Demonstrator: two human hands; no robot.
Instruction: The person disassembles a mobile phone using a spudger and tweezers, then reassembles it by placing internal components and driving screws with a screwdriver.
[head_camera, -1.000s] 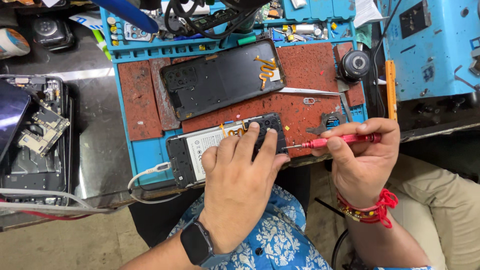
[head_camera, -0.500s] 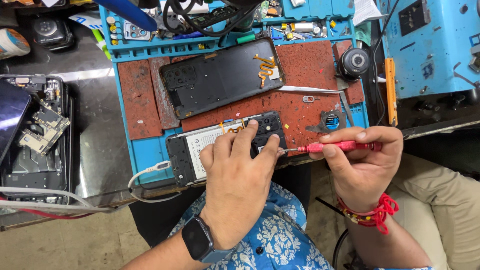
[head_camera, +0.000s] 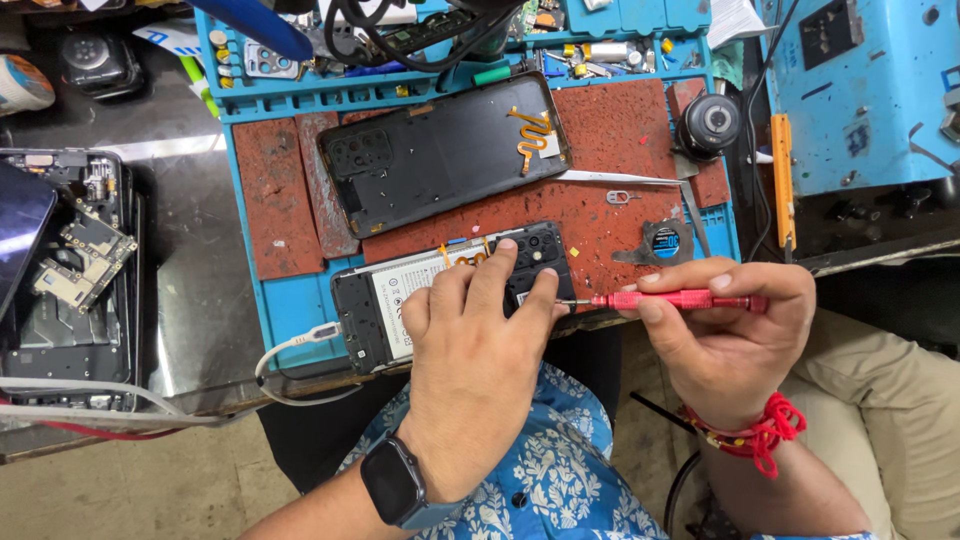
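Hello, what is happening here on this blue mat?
A person is working on an opened black phone with its back removed, which lies on a blue and red repair mat. The left hand presses the phone down. The right hand holds a thin red screwdriver, its tip at the phone's right end. The detached black back cover lies just behind, and a white cable is plugged into the phone.

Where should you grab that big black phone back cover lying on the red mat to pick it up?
Probably by its long edges near the middle, coming from above. The back cover lies flat, inside facing up, on the red mat. An orange ribbon strip sits at its right end, so fingers should stay off that part.
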